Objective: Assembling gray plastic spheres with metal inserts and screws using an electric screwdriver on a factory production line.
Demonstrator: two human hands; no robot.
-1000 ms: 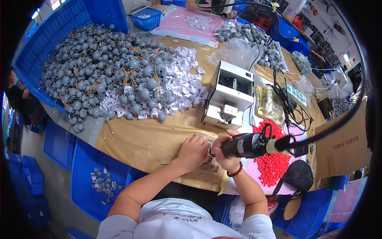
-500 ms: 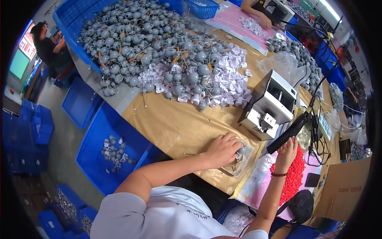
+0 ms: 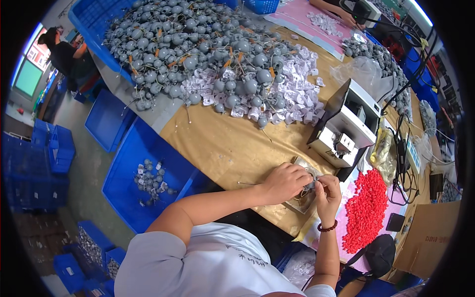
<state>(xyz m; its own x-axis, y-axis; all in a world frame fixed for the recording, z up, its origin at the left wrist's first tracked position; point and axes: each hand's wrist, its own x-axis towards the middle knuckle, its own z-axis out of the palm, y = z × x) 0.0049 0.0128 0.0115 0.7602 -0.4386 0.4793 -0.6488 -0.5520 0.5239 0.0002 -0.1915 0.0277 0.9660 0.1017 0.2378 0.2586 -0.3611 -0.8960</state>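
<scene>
My left hand (image 3: 288, 183) curls its fingers around a small grey ball (image 3: 311, 184), mostly hidden under them. The ball is over a square, light-coloured block (image 3: 301, 204) at the table's near edge. Against the ball's right side, my right hand (image 3: 328, 194) has thumb and fingers pinched together; what is between them is too small to make out. A thin wire end (image 3: 246, 183) sticks out left of my left hand. Just beyond the hands stands a white and black boxy machine (image 3: 346, 123).
A heap of grey balls with wires (image 3: 198, 54) and white plastic pieces (image 3: 302, 69) covers the far side. Small red parts (image 3: 366, 210) are piled at right, near black cables (image 3: 403, 168). A blue bin (image 3: 123, 183) stands left below. Another person's arm (image 3: 331, 7) is at the back.
My right hand has moved left, from beside the long black tool and the red parts, to meet my left hand at the grey ball. The tool no longer shows where it was.
</scene>
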